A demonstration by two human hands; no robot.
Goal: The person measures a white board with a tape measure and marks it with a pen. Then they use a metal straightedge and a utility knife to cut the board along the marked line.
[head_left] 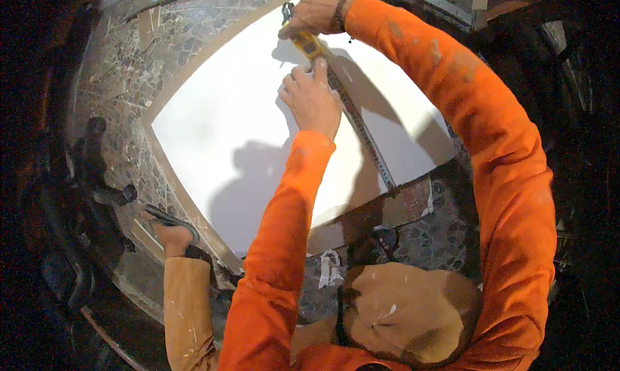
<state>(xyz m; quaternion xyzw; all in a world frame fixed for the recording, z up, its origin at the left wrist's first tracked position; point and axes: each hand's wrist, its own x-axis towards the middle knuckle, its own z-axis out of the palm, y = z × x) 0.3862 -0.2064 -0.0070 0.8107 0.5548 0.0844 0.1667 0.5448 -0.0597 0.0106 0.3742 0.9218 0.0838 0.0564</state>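
Note:
A large white board [219, 125] lies flat on a stone-patterned floor. Across it runs a long metal straightedge [368, 138], from the far edge toward the near right edge. My left hand [312, 100] presses flat on the board beside the straightedge, fingers spread against its upper part. My right hand [314, 12] reaches to the far edge and grips a yellow utility knife [305, 43] laid against the straightedge. Both arms wear orange sleeves.
My knees in tan trousers [413, 313] are bent over the near edge of the board; a foot in a sandal [169, 229] rests at the left. Stone-mosaic floor [135, 87] surrounds the board, with scraps of white paper [330, 267] near my knee. Dark surroundings at both sides.

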